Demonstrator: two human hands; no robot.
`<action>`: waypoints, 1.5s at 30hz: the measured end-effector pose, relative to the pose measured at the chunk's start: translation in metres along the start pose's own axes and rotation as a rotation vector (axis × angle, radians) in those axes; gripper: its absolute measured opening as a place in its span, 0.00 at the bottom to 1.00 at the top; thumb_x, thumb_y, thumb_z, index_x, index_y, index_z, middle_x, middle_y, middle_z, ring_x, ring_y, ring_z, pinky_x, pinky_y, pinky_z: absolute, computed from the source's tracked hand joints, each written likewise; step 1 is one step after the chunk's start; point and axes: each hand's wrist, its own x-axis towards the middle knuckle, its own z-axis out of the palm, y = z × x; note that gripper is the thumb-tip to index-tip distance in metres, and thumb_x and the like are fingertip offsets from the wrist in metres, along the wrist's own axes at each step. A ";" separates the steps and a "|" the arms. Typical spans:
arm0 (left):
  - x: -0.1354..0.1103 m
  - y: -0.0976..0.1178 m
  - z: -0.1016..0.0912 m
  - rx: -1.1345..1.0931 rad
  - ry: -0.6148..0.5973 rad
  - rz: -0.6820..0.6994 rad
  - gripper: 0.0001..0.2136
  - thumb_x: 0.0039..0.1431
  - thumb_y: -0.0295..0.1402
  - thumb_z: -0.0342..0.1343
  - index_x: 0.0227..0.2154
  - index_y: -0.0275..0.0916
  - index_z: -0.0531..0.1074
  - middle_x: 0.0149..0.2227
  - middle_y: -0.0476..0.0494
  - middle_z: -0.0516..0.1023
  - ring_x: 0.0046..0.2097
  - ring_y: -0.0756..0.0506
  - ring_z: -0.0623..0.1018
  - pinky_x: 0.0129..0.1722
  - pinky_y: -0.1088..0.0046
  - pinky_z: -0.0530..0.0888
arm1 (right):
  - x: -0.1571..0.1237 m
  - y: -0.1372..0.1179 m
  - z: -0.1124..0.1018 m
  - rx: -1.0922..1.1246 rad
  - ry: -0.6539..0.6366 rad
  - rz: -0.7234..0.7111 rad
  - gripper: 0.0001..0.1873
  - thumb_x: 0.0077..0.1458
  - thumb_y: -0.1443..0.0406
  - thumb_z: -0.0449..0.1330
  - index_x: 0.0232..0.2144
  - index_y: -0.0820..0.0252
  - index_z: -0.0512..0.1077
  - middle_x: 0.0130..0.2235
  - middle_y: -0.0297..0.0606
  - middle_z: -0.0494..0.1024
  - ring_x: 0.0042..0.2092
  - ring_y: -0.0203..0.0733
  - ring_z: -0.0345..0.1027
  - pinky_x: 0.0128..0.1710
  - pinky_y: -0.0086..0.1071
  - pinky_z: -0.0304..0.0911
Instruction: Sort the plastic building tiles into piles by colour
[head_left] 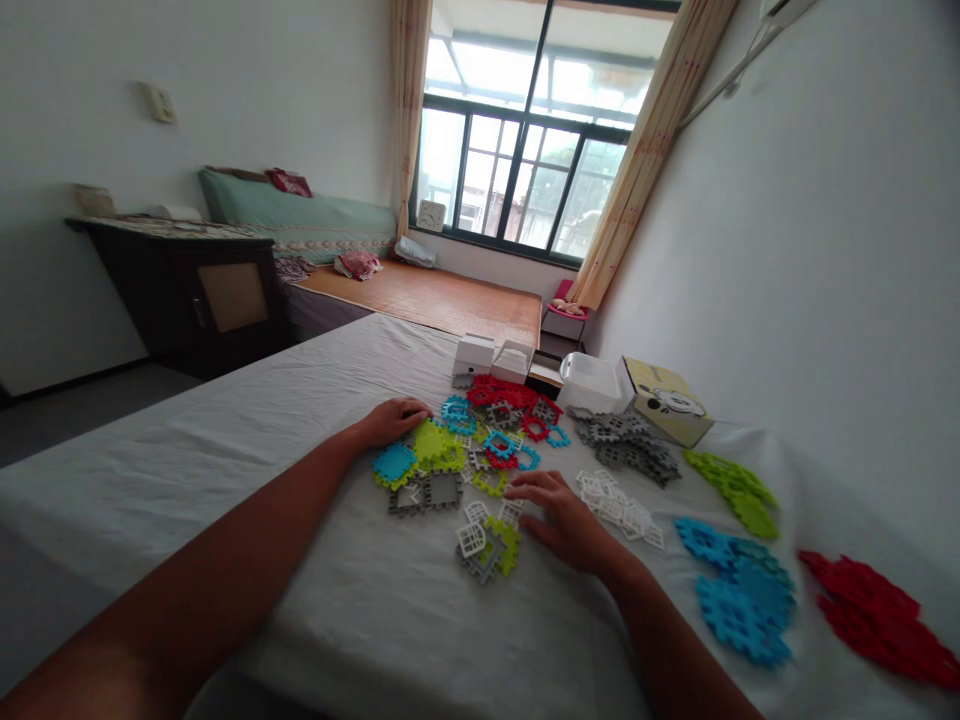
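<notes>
My left hand (397, 420) rests at the left edge of a mixed heap of plastic interlocking pieces, beside a lime green piece (433, 440). Its fingers are loosely bent, and I see nothing held in them. To the right of the heap, my right hand (559, 512) reaches in with thumb and fingers apart around a white lattice window piece (512, 508); whether they touch it I cannot tell. Just below lies a small cluster with a white window piece (472, 540) and a grey frame piece (484, 565). A blue piece (394, 461) lies nearest my left wrist.
Sorted by colour at the right are white lattice pieces (619, 508), grey pieces (626, 445), green pieces (735, 492), blue pieces (742, 595) and red pieces (877, 615). Behind stand a clear plastic bin (592, 380), a yellow box (666, 400) and small white boxes (474, 354).
</notes>
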 end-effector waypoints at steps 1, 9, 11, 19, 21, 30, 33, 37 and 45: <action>0.000 -0.001 0.000 0.002 0.001 0.005 0.19 0.57 0.44 0.42 0.39 0.40 0.74 0.42 0.46 0.75 0.45 0.46 0.72 0.47 0.74 0.66 | -0.001 -0.001 -0.002 -0.008 -0.044 -0.019 0.15 0.52 0.66 0.55 0.44 0.50 0.69 0.48 0.37 0.69 0.48 0.41 0.60 0.48 0.38 0.57; 0.000 -0.002 0.000 0.014 -0.004 0.029 0.19 0.57 0.43 0.42 0.39 0.39 0.73 0.42 0.46 0.75 0.45 0.46 0.72 0.47 0.75 0.66 | -0.008 -0.001 -0.012 -0.080 -0.131 -0.018 0.15 0.49 0.57 0.59 0.42 0.47 0.71 0.48 0.36 0.70 0.49 0.42 0.58 0.48 0.38 0.58; 0.000 -0.001 -0.001 0.012 -0.006 0.025 0.18 0.58 0.43 0.42 0.39 0.39 0.73 0.42 0.46 0.75 0.44 0.46 0.72 0.47 0.74 0.66 | -0.008 -0.002 -0.011 -0.111 -0.109 -0.041 0.13 0.50 0.57 0.58 0.40 0.47 0.72 0.47 0.35 0.71 0.48 0.41 0.59 0.48 0.36 0.58; 0.000 0.000 -0.001 0.001 -0.010 0.009 0.19 0.57 0.43 0.42 0.39 0.40 0.73 0.42 0.46 0.75 0.45 0.46 0.72 0.47 0.73 0.66 | -0.004 0.006 -0.012 -0.288 0.155 0.072 0.15 0.60 0.60 0.45 0.32 0.55 0.71 0.37 0.38 0.74 0.41 0.39 0.64 0.43 0.33 0.59; 0.000 0.000 -0.001 0.001 -0.008 0.007 0.19 0.57 0.44 0.42 0.39 0.40 0.73 0.42 0.46 0.75 0.45 0.46 0.72 0.47 0.73 0.66 | -0.012 0.023 -0.022 -0.369 0.257 0.217 0.16 0.59 0.60 0.45 0.30 0.57 0.70 0.35 0.39 0.74 0.40 0.40 0.64 0.42 0.33 0.59; 0.000 0.002 -0.002 0.001 -0.005 0.005 0.19 0.56 0.43 0.42 0.39 0.40 0.74 0.42 0.46 0.75 0.45 0.46 0.72 0.47 0.73 0.66 | -0.022 0.050 -0.019 -0.276 0.304 0.276 0.12 0.54 0.60 0.53 0.40 0.55 0.70 0.40 0.38 0.73 0.42 0.42 0.64 0.43 0.37 0.60; 0.000 0.002 -0.001 -0.002 -0.005 0.006 0.19 0.56 0.43 0.42 0.39 0.39 0.73 0.42 0.45 0.75 0.45 0.46 0.72 0.48 0.73 0.66 | -0.006 0.024 0.001 -0.179 0.170 0.130 0.14 0.54 0.60 0.54 0.43 0.52 0.69 0.42 0.37 0.74 0.45 0.42 0.64 0.44 0.36 0.60; 0.000 0.002 0.000 -0.003 -0.002 -0.010 0.19 0.56 0.44 0.42 0.39 0.40 0.74 0.43 0.46 0.75 0.45 0.45 0.72 0.48 0.72 0.66 | 0.008 0.002 0.014 -0.237 0.066 0.045 0.12 0.53 0.60 0.56 0.40 0.52 0.71 0.41 0.36 0.75 0.44 0.41 0.64 0.43 0.34 0.60; -0.001 0.001 -0.001 0.008 -0.001 0.011 0.18 0.57 0.42 0.43 0.39 0.40 0.74 0.43 0.46 0.75 0.45 0.46 0.72 0.48 0.74 0.66 | -0.011 0.034 -0.015 -0.451 0.323 0.322 0.12 0.53 0.67 0.50 0.37 0.56 0.72 0.32 0.37 0.76 0.36 0.40 0.66 0.38 0.32 0.58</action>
